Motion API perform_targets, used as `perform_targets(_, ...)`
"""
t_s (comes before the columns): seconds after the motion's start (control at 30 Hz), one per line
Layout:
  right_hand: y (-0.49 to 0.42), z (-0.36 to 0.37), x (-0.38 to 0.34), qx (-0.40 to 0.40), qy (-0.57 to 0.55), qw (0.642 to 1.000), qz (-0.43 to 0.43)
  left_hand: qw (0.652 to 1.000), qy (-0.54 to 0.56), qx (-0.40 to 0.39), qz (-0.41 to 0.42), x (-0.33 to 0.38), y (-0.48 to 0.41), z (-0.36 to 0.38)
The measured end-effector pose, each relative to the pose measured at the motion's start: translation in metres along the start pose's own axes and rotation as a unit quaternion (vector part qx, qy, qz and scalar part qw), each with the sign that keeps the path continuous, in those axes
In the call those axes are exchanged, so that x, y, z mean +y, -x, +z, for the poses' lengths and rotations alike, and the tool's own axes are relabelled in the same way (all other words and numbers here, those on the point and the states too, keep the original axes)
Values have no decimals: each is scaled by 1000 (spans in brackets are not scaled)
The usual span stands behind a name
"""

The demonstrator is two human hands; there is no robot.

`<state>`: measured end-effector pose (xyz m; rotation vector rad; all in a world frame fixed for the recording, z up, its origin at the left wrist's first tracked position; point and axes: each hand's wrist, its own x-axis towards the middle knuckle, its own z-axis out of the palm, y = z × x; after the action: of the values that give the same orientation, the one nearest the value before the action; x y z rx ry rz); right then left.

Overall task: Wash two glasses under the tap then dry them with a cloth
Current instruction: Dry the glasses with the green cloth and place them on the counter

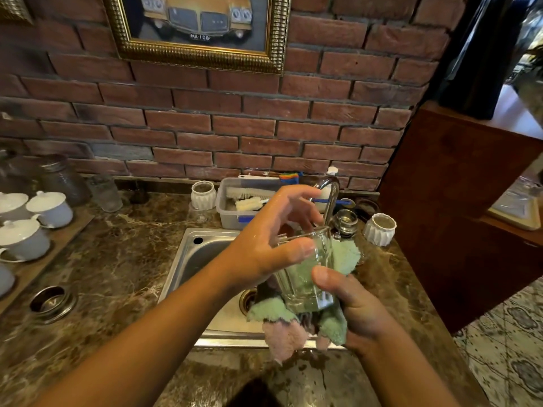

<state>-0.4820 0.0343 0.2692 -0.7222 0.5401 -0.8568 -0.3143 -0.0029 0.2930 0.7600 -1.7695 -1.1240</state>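
Where the frame's left edge cuts them off, white lidded cups sit blurred on the counter. Behind the sink, a plastic tub holds brushes. Over it the left hand curls thumb and fingers round the tilted glass at its rim; the right hand, fingers hidden, cups the green cloth beneath, thumb pressed on the glass's side

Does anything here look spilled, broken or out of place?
Nothing looks broken or tipped. The only mess is water splashed on the marble counter just in front of the sink. The glass is safely held over it by the left hand and the right hand, which cradles it in the cloth.
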Motion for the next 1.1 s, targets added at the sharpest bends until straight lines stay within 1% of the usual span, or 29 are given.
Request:
perform_targets(0.07,-3,3,3,68,66,995,-42,998,-17,60,-23,-10,3,1)
perform_targets(0.1,-4,6,2,112,103,986,-70,992,-28,111,-46,-13,6,4)
perform_targets(0.17,-7,11,-2,205,165,959,-107,970,-43,222,-95,-16,12,13)
perform_targets(0.2,-8,12,-3,242,189,945,-118,961,-25,248,-117,-17,14,18)
perform_targets(0.27,-11,13,0,279,223,923,-141,956,56,241,-160,-16,14,29)
perform_targets(0.37,-14,12,11,291,213,920,-156,937,148,235,-211,-17,16,40)
perform_targets(0.47,-12,10,21,303,230,915,-135,921,216,225,-234,-19,21,47)
perform_targets(0.5,-12,10,23,310,235,913,-127,910,247,222,-248,-19,23,49)
perform_targets(0.6,-11,10,31,321,232,910,-118,851,351,257,-294,-20,26,52)
perform_targets(0.7,-12,8,33,337,234,905,-108,798,442,269,-308,-23,27,51)
perform_targets(0.77,-12,6,33,343,224,906,-105,781,471,264,-315,-26,27,50)
perform_targets(0.83,-13,8,31,333,190,917,-112,769,494,257,-313,-29,28,48)
perform_targets(0.93,-13,7,18,300,51,945,-120,750,519,260,-317,-30,29,45)
perform_targets(0.97,-13,5,11,290,4,950,-114,741,527,263,-323,-32,30,44)
perform_targets(1.0,-13,1,4,289,-19,952,-103,732,534,265,-329,-34,32,44)
perform_targets(1.03,-13,-6,-2,295,-15,951,-87,727,538,265,-334,-36,33,44)
perform_targets(1.07,-13,-12,-8,306,24,949,-67,724,537,266,-341,-39,35,44)
perform_targets(1.1,-13,-19,-16,313,92,944,-39,723,534,268,-347,-42,37,45)
